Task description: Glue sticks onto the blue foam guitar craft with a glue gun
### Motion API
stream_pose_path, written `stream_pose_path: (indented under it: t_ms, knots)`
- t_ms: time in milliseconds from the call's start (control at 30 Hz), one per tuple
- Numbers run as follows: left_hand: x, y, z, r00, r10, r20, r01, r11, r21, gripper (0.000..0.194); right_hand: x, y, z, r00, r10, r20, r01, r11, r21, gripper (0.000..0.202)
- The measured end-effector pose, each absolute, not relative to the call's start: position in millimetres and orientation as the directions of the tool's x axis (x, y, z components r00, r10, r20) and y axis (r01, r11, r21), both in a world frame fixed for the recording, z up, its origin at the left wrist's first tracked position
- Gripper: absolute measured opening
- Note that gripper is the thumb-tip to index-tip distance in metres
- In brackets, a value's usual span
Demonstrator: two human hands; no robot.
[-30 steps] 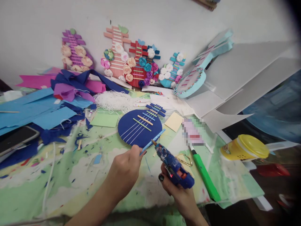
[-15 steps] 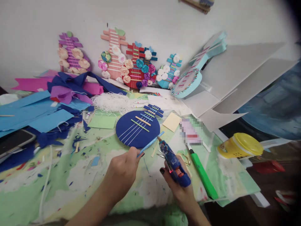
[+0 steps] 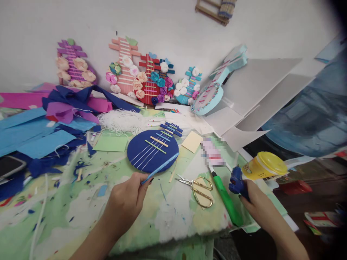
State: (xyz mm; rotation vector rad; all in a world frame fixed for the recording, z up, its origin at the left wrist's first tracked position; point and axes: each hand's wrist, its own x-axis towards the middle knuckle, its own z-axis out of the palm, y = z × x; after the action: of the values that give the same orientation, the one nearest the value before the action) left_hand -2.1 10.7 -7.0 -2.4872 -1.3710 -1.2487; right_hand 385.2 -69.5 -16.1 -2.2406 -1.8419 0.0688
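Observation:
My left hand [image 3: 127,202] is closed in a pinch on one end of a thin blue stick [image 3: 162,165]. The stick slants up to the right, its far end over the lower right rim of a dark blue miniature lute [image 3: 139,146] that lies on the table. White strings and small coloured bars run along the lute's face. On the right, my right hand [image 3: 256,200] grips a blue hot glue gun [image 3: 236,182] beside a yellow-lidded tub [image 3: 256,168]. Gold-handled scissors [image 3: 191,183] lie open between my hands, and a green-handled utility knife [image 3: 226,198] lies closer to the glue gun.
Finished miniature instruments with paper flowers [image 3: 149,83] lean on the wall. White string [image 3: 120,121] lies tangled behind the lute. Blue sheets [image 3: 45,139] and a phone [image 3: 11,166] are at left. White boards [image 3: 260,86] stand at right, and the table's front edge is near.
My right hand has carried the glue gun from the stick's tip out to the right, uncovering the scissors. The stick has dipped and shifted left over the lute's rim. The whole view has shifted slightly.

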Motion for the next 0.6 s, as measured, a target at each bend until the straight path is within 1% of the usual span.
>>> stream_pose_path:
  t_ms: [67, 133, 200, 233, 267, 300, 333, 367, 400, 433, 467, 500, 533, 600]
  knots:
    - [-3, 10, -8, 0.277, 0.679, 0.68, 0.736, -0.605, 0.304, 0.011, 407, -68, -28, 0.153, 0.984, 0.093, 0.968, -0.131, -0.214, 0.031]
    - [-3, 8, -8, 0.274, 0.653, 0.706, 0.75, -0.605, 0.268, 0.011, 417, -65, -34, 0.153, 0.982, 0.106, 0.976, -0.134, -0.173, 0.031]
    - [-2, 6, -6, 0.256, 0.626, 0.736, 0.767, -0.596, 0.24, 0.012, 409, -61, -31, 0.179, 0.967, 0.183, 0.979, -0.156, -0.133, 0.029]
    - [-2, 4, -6, 0.242, 0.619, 0.747, 0.773, -0.588, 0.237, 0.011, 398, -58, -26, 0.198, 0.947, 0.252, 0.976, -0.167, -0.138, 0.028]
    - [-1, 3, -5, 0.224, 0.614, 0.757, 0.777, -0.581, 0.242, 0.011, 382, -56, -20, 0.214, 0.921, 0.325, 0.971, -0.163, -0.176, 0.027]
    - [-1, 2, -4, 0.207, 0.611, 0.764, 0.777, -0.578, 0.252, 0.01, 362, -53, -14, 0.241, 0.882, 0.404, 0.957, -0.146, -0.252, 0.027]
    - [0, 0, -3, 0.19, 0.61, 0.769, 0.772, -0.577, 0.267, 0.009, 339, -50, -8, 0.286, 0.839, 0.463, 0.923, -0.112, -0.367, 0.025]
    - [2, -2, -3, 0.172, 0.612, 0.772, 0.765, -0.577, 0.287, 0.008, 313, -46, -3, 0.301, 0.839, 0.453, 0.851, -0.021, -0.525, 0.022]
    - [4, -4, -1, 0.153, 0.623, 0.767, 0.754, -0.576, 0.317, 0.007, 286, -42, 0, 0.279, 0.874, 0.397, 0.707, 0.093, -0.701, 0.019]
    - [6, -6, 0, 0.134, 0.642, 0.755, 0.736, -0.574, 0.358, 0.006, 260, -37, 1, 0.219, 0.93, 0.296, 0.511, 0.149, -0.847, 0.017]
    - [8, -9, 1, 0.115, 0.675, 0.729, 0.71, -0.569, 0.415, 0.005, 235, -33, 1, 0.152, 0.968, 0.199, 0.301, 0.147, -0.942, 0.015]
    - [11, -11, 2, 0.098, 0.716, 0.691, 0.671, -0.56, 0.485, 0.003, 212, -29, -1, 0.119, 0.984, 0.13, 0.097, 0.119, -0.988, 0.014]
    - [13, -14, 3, 0.081, 0.759, 0.646, 0.623, -0.545, 0.562, 0.002, 193, -24, -4, 0.083, 0.993, 0.084, -0.082, 0.09, -0.993, 0.017]
    - [17, -17, 4, 0.065, 0.829, 0.555, 0.518, -0.504, 0.692, 0.002, 165, -18, -9, 0.073, 0.997, 0.007, -0.364, 0.033, -0.931, 0.018]
